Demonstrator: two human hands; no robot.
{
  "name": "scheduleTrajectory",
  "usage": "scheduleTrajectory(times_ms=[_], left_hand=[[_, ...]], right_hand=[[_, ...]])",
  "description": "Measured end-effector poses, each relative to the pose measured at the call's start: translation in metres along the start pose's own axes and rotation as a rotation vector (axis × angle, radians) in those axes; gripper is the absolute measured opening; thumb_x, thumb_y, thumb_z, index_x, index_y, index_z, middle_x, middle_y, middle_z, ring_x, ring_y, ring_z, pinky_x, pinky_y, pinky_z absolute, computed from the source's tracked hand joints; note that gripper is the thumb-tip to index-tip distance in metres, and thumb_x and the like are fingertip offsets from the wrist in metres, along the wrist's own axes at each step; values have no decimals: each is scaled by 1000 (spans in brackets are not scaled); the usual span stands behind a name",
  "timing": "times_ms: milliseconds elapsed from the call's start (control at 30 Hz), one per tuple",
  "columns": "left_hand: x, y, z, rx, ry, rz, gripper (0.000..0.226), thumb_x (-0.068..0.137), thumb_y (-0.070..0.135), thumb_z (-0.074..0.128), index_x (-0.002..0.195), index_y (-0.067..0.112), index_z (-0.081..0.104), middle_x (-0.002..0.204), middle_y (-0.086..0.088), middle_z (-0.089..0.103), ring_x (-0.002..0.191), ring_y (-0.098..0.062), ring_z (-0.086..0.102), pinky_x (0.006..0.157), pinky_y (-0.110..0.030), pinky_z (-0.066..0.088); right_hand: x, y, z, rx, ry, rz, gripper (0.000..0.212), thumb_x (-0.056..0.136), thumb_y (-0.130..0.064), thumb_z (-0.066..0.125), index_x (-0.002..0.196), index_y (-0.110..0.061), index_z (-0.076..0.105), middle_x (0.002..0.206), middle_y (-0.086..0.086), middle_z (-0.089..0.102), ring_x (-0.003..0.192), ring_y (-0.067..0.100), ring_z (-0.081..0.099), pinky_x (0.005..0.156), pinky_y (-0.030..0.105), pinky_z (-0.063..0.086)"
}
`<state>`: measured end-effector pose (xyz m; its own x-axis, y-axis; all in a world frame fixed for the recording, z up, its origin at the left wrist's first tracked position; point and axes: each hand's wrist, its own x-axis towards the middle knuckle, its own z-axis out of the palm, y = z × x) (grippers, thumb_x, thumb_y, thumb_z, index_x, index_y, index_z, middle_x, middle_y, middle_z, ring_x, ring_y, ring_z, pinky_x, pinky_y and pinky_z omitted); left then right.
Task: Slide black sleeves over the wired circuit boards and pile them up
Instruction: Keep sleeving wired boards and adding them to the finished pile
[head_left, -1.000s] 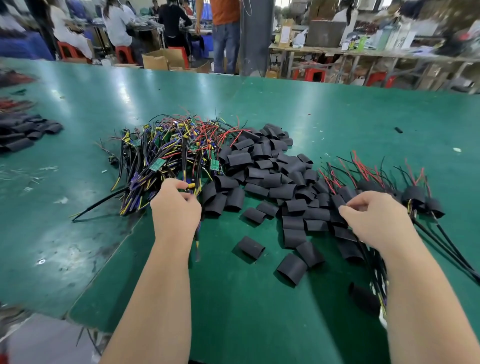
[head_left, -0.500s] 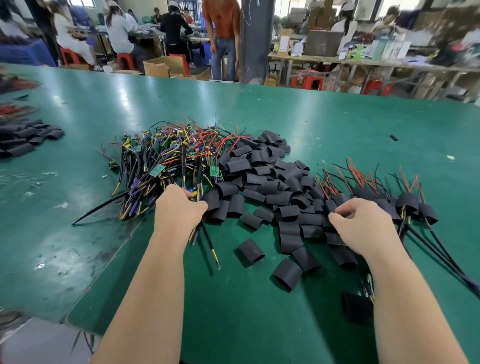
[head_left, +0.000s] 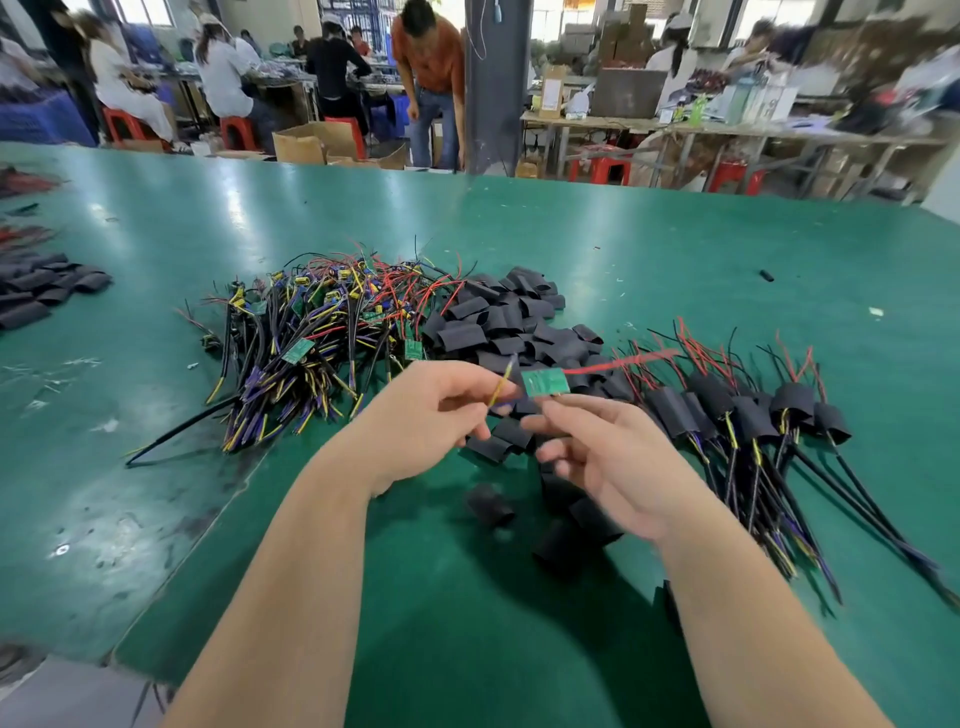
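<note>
The left hand (head_left: 431, 410) pinches a yellow wire (head_left: 500, 387). The right hand (head_left: 613, 462) pinches the green circuit board (head_left: 545, 382) just above its fingertips. Loose black sleeves (head_left: 498, 322) lie beyond both hands on the tabletop (head_left: 571, 234).

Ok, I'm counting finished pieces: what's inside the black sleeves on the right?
Red wires and black cables stick out of the sleeves; whatever sits inside them is hidden.

Bright overhead glare, blurred warped edges

Nearest you, the table (head_left: 467, 649) strip lies open. 3 heaps block the middle: wired boards (head_left: 311, 353) left, sleeves (head_left: 498, 322) centre, sleeved boards (head_left: 753, 415) right. Loose sleeves (head_left: 488, 504) dot your near gap.
</note>
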<state>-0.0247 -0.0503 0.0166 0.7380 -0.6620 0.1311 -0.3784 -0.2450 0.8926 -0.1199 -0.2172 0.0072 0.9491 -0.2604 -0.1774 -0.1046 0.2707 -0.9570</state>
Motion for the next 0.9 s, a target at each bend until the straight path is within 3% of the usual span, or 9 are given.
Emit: scheduleTrajectory(times_ms=[67,167,233,300,367,533,633,767,900], left_hand=[[2,5,7,21,-32,25,21,96,18,56,95,31,72,60,10,60,52,0,48,51,-12,37],[5,2,16,128,37,63,25,97,32,53,87,25,74,54,4,47,48,-5,36,48,-18,30],[4,-1,24,220,83,106,26,97,32,53,90,21,75,59,0,57,53,-10,43,53,-28,39],[2,-4,30,254,144,120,21,96,30,55,94,23,75,78,-2,72,70,-17,61,71,-34,49],[1,-7,34,277,215,164,20,96,24,56,94,21,75,83,4,73,80,-11,64,78,-29,48],[0,-14,33,193,246,110,12,89,24,66,96,25,77,78,22,69,72,10,60,65,-3,38],[0,-21,31,162,195,10,10,85,26,70,93,29,77,69,18,69,58,4,55,57,-7,38],[-3,-23,31,215,208,22,13,92,22,62,90,26,74,66,22,65,60,8,55,60,-8,40],[-5,-23,32,285,261,50,17,96,22,55,88,21,70,72,14,67,58,8,55,58,-8,40]], right_hand=[[3,0,3,161,-53,-22,13,80,-18,67,89,-10,70,85,10,72,53,9,52,49,16,40],[5,-3,1,274,-14,-50,36,63,-33,73,93,-12,68,76,2,68,50,8,53,49,16,43],[4,-3,-2,206,44,-89,36,62,-35,75,88,-13,66,71,-2,65,51,9,56,47,16,44],[4,1,-2,143,103,-136,20,72,-27,74,79,-13,61,66,-3,64,53,11,59,47,16,44],[5,4,-1,129,118,-159,11,84,-11,68,76,-12,60,63,-2,66,54,12,62,49,16,47],[7,6,-6,-23,111,-281,22,82,9,65,84,-13,65,78,4,72,69,17,65,62,23,52],[8,8,-5,-144,107,-376,40,79,17,63,97,-19,64,93,3,75,81,17,69,71,23,54],[10,8,-8,-194,113,-363,59,77,18,65,111,-29,59,108,2,71,81,16,69,80,27,56],[13,9,-14,-212,197,-257,60,81,22,53,105,-33,55,101,3,70,82,14,72,75,25,57]])
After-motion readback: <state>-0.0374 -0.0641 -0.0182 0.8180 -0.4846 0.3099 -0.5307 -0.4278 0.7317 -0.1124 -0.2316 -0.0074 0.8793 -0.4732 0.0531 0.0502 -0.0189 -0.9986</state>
